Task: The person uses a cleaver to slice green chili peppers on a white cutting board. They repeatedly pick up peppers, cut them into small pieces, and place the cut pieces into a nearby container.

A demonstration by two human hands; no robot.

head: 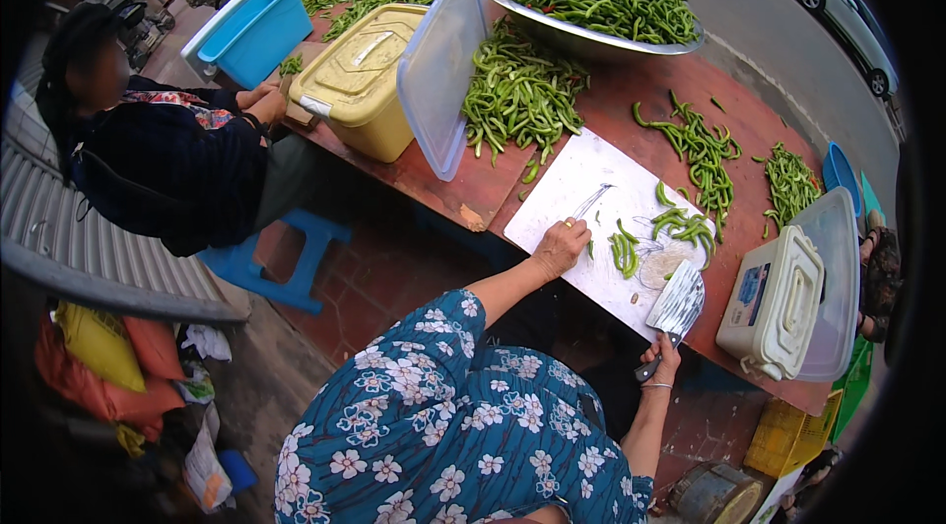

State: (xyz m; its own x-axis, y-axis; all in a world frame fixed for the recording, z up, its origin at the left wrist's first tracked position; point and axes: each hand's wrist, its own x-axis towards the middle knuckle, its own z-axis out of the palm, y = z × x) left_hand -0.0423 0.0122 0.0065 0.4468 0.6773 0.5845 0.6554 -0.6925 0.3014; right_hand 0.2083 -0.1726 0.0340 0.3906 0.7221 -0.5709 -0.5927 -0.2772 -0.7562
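Note:
My right hand [661, 359] is closed round the dark handle of a cleaver [678, 302], whose broad, smeared blade lies over the lower right edge of a white cutting board [559, 188]. At the board's left part rests my left hand [563, 247], fingers bent over the surface beside a small green piece; whether it grips anything I cannot tell. Between the hands, several green chili peppers [624, 252] lie on the board, with more peppers [684, 225] at its right edge. Further off on the red table is a pile of whole chilies [698, 155].
Behind the board are a chili heap [521, 92] and a heaped metal basin [628, 44]. A clear lid [443, 73] leans by a yellow bin [362, 73] at left; a white bin [772, 302] stands right. Another person sits at left, near a blue tub [259, 33].

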